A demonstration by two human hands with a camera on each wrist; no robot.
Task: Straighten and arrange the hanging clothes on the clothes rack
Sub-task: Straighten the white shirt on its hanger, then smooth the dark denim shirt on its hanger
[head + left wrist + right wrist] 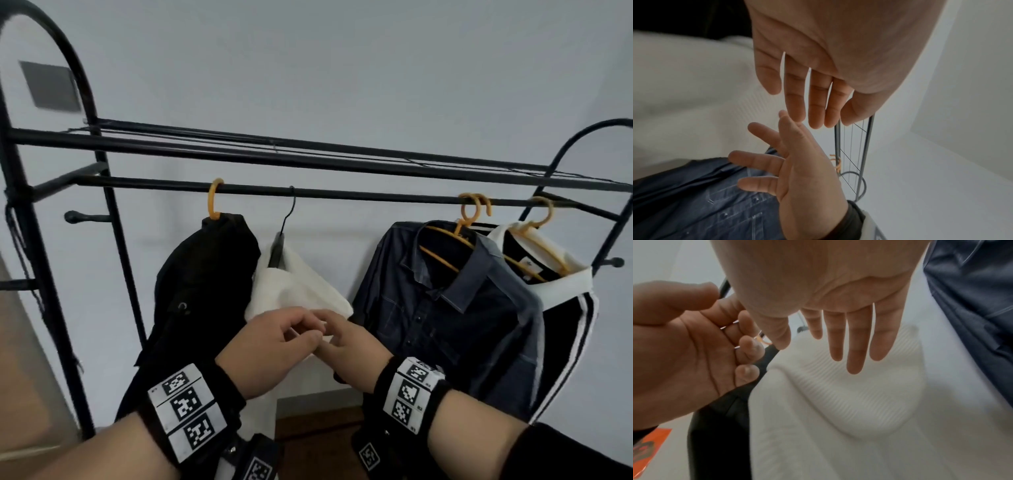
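Observation:
A black clothes rack carries a hanging rail [359,196]. From left to right the rail holds a black garment [198,291] on an orange hanger, a white ribbed garment [294,284] bunched on a black hanger [287,219], a dark denim shirt [445,308], and a black jacket with white stripes [565,325]. My left hand [301,329] and right hand [334,334] hover close together in front of the white garment's lower edge. Both hands have relaxed fingers and hold nothing. The wrist views show the white ribbed garment [838,402] behind the fingers, with the denim shirt [694,203] beside it.
A wire shelf [308,154] tops the rack above the rail. The rail is bare between the black hanger and the denim shirt's hanger. A grey panel [51,85] hangs on the pale wall. Dark wooden floor [315,428] lies below.

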